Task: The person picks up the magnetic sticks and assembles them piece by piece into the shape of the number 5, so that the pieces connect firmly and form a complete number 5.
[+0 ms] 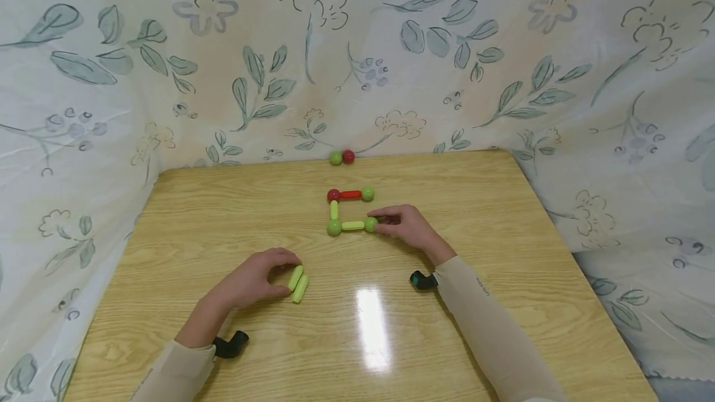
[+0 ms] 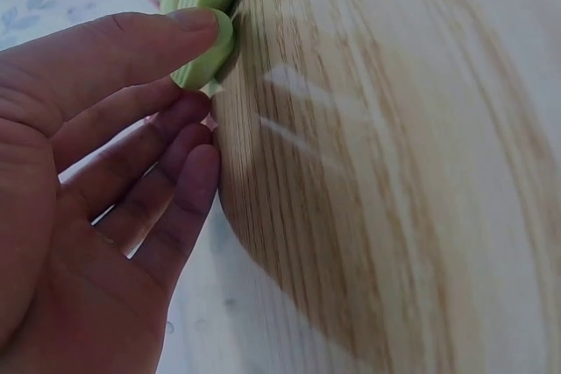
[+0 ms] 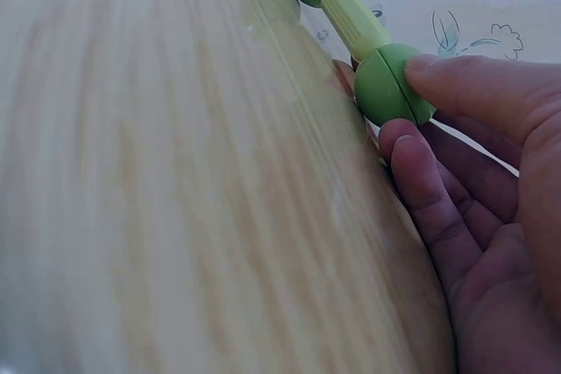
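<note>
My right hand (image 1: 410, 228) pinches a green ball (image 3: 384, 89) between thumb and fingertips. That ball ends a U-shaped chain on the table: a yellow-green rod (image 1: 353, 226) leads to a green corner ball (image 1: 334, 227), then a second rod (image 1: 334, 209) runs back to a dark red ball (image 1: 333, 195). From there a red rod (image 1: 350, 194) joins another green ball (image 1: 367, 193). Nearer, my left hand (image 1: 257, 281) holds a loose yellow-green rod (image 2: 215, 54) between thumb and fingers. A similar rod (image 1: 300, 289) lies close beside it on the right.
At the back edge of the wooden table (image 1: 475, 340) sit a loose green ball (image 1: 336, 157) and a red ball (image 1: 349, 156), side by side. Floral cloth (image 1: 357, 54) hangs behind the table and along both sides. Black wrist cameras (image 1: 231, 345) are strapped below each hand.
</note>
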`<action>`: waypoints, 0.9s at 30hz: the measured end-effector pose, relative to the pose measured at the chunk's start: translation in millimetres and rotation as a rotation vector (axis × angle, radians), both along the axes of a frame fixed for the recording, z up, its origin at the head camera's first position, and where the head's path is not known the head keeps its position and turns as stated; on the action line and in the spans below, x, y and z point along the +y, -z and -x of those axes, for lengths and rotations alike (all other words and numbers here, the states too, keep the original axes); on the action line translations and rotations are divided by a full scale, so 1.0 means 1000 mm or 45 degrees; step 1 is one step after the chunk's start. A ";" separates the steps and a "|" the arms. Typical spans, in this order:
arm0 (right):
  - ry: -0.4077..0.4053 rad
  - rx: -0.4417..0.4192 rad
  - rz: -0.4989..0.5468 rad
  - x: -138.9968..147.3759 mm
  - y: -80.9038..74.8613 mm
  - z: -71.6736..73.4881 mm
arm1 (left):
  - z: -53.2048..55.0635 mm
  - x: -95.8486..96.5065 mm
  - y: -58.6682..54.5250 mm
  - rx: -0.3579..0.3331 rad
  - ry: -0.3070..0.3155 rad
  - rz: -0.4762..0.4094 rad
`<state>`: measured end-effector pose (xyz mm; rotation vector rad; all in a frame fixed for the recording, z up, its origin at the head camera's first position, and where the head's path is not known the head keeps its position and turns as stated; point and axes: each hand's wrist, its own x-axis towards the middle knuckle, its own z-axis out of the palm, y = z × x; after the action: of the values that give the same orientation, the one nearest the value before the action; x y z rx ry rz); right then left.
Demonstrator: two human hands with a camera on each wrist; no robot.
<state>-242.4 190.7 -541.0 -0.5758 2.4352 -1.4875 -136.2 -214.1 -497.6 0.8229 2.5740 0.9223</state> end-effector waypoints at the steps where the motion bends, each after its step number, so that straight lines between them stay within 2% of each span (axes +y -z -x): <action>1: 0.004 0.001 -0.004 0.000 0.000 0.000 | 0.000 0.000 0.000 0.007 0.003 0.003; 9: 0.030 0.001 -0.037 -0.002 -0.001 -0.001 | 0.000 0.002 -0.003 0.049 -0.016 0.001; 16: 0.038 0.016 -0.056 -0.003 -0.002 -0.002 | 0.004 0.004 -0.005 -0.023 -0.068 -0.084; 27: 0.044 0.016 -0.084 -0.003 -0.002 -0.002 | 0.016 0.033 -0.016 0.002 -0.043 -0.176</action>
<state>-240.7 187.8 -538.8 -0.5343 2.5056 -1.4143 -152.3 -180.8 -482.1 0.8185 2.5561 1.1207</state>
